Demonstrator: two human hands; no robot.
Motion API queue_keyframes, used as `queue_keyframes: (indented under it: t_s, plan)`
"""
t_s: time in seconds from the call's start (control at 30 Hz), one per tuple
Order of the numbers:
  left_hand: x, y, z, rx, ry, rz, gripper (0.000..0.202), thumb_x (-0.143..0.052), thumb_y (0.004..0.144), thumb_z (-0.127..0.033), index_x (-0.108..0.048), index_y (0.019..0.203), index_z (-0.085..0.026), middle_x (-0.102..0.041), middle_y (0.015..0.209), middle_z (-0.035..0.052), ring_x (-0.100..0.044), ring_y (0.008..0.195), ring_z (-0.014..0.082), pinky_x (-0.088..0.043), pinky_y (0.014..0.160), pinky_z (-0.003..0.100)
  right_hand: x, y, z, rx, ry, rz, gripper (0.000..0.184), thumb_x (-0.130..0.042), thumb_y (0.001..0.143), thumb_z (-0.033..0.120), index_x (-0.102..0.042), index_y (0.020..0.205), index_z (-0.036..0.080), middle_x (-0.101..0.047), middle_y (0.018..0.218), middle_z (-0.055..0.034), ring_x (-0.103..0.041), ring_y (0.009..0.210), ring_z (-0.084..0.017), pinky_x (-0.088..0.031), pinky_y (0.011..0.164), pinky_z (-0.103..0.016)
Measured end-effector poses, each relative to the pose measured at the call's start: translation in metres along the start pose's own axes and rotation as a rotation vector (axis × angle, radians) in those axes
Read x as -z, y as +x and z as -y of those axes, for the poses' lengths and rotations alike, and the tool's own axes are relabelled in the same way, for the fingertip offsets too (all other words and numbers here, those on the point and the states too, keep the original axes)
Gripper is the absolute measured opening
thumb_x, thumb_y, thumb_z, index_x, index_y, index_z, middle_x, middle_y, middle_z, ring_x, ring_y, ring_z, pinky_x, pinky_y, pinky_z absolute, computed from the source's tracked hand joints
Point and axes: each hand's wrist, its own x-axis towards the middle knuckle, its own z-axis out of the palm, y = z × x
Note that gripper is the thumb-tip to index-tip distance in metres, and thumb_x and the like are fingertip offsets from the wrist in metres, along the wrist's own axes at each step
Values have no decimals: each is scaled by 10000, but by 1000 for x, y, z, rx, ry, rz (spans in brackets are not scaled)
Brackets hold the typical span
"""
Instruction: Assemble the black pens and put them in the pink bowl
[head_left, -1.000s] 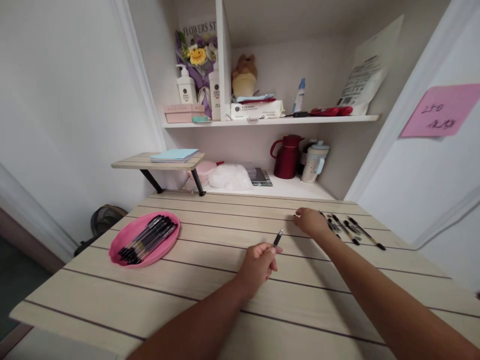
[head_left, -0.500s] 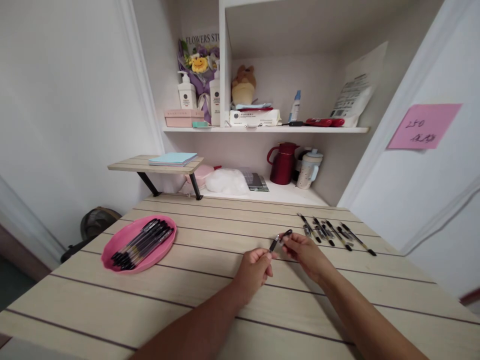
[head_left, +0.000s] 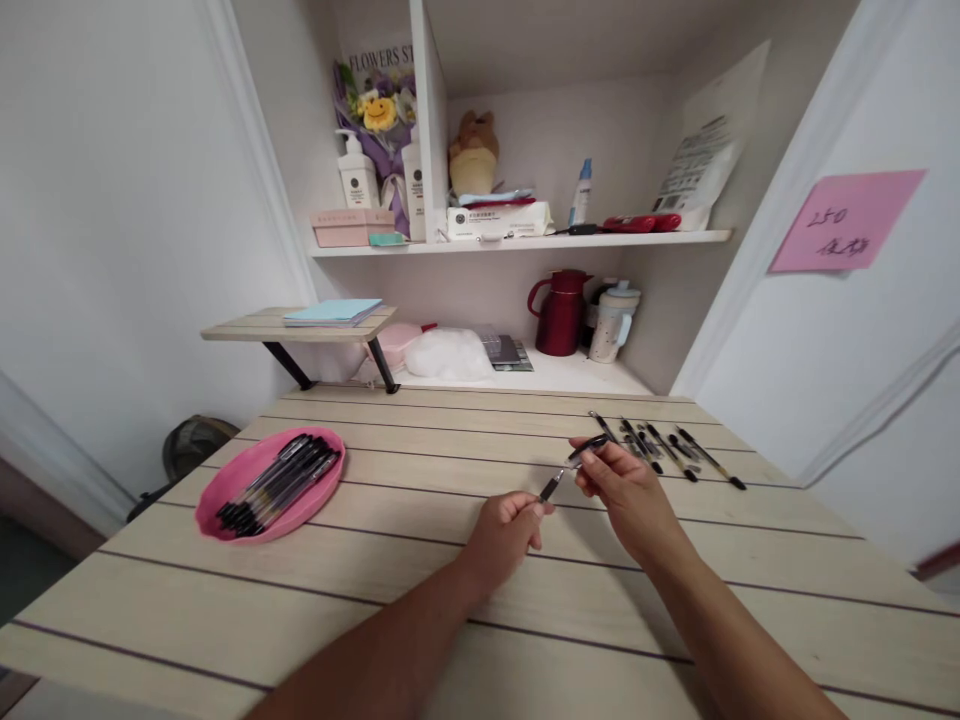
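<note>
My left hand point(head_left: 506, 528) is closed around a black pen point(head_left: 551, 487), whose tip points up and to the right. My right hand point(head_left: 628, 492) pinches a black pen cap point(head_left: 590, 447) just above and right of that tip; cap and pen are a little apart. Both hands hover over the middle of the pale wooden table point(head_left: 420, 560). Several loose pens and pen parts point(head_left: 664, 448) lie in a row at the table's far right. A pink oval tray point(head_left: 225, 500) at the left holds several black capped pens point(head_left: 279, 481).
Behind the table, a recessed shelf holds a red jug point(head_left: 562, 312), a white cup point(head_left: 613, 322), bottles, a plush toy and a flower bouquet. A small wooden riser point(head_left: 300, 328) with a blue notebook stands at the back left. A pink note point(head_left: 844, 222) hangs on the right wall.
My right hand left the row of pens at the far right with a cap and came to the pen in my left hand, then lifted slightly. The view has shifted a little.
</note>
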Motion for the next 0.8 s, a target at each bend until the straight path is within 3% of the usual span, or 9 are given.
queue_keyframes:
  t_s: [0.33,0.63,0.8]
  plan:
    - [0,1,1,-36,41,-7,367,-469,766,-409,-632,906,-112,-483,496,-38,-296,383,48,-219,411,196,-6,-3,-3,-50,-97,90,361,-667,660,435,-631,886,157,-514,653,4,-422,510,-85,-312,451,-222]
    - [-1,0,-1,-30,27,-14,233,-429,748,-254,-609,833,-132,-500,512,-41,-330,344,37,-248,387,186,-14,-8,-11,-129,-119,223,337,-674,651,443,-625,812,150,-566,568,5,-427,485,-89,-311,464,-226]
    - [-2,0,0,6,-21,-71,165,-459,705,-242,-580,748,-137,-534,542,-29,-358,338,34,-259,384,186,-13,-8,-15,-128,-144,209,325,-661,654,469,-614,741,159,-520,507,27,-392,456,-83,-287,447,-225]
